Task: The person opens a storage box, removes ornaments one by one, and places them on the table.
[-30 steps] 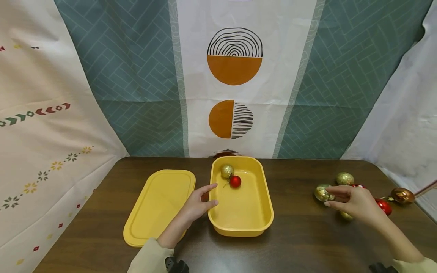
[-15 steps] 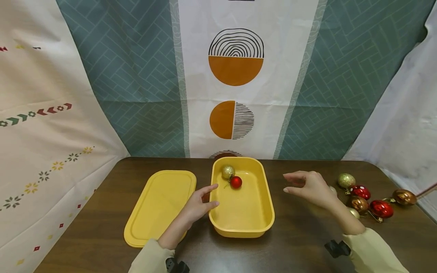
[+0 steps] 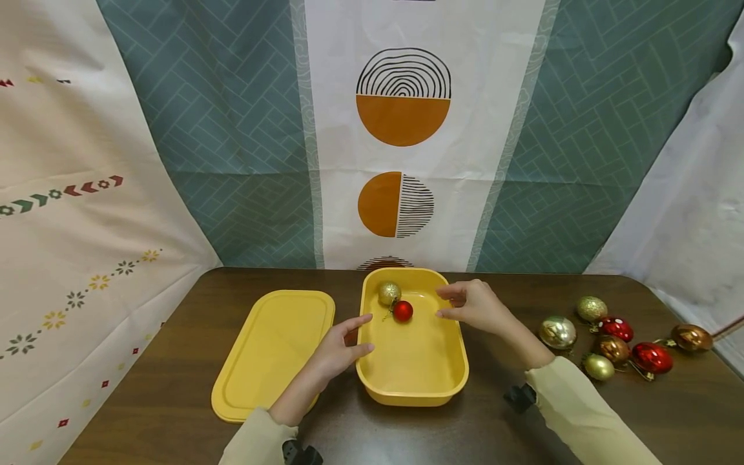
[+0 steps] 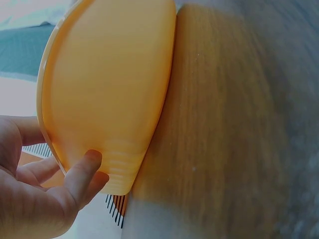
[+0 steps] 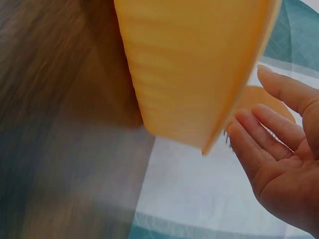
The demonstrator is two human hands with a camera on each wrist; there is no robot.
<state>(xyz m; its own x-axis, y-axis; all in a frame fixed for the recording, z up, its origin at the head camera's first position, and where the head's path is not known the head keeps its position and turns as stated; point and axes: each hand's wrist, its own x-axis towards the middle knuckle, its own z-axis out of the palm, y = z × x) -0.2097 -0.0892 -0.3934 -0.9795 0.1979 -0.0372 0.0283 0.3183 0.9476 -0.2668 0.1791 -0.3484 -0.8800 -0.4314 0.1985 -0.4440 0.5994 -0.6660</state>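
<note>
A yellow plastic box (image 3: 413, 392) stands on the table. My left hand (image 3: 337, 349) holds its left side: thumb and a finger reach over the rim, while other fingers lie against the outer wall (image 4: 114, 99) in the left wrist view. My right hand (image 3: 478, 307) hovers over the box's right rim, nothing held, thumb apart from the loosely bent fingers. In the right wrist view the right hand's fingertips (image 5: 244, 117) overlap the rim edge. Inside the box, toward its far left, lie a glittery gold ball ornament (image 3: 389, 292) and a red ball ornament (image 3: 403, 311).
The yellow lid (image 3: 273, 352) lies flat left of the box. At the right are several ornaments, among them a shiny gold ball (image 3: 558, 332), a red one (image 3: 652, 358) and a copper one (image 3: 690, 338). A patterned curtain (image 3: 401, 155) hangs behind the table.
My right hand has moved left, from the gold ball among the ornaments to the box's right rim, with nothing in it. The left hand stays at the box.
</note>
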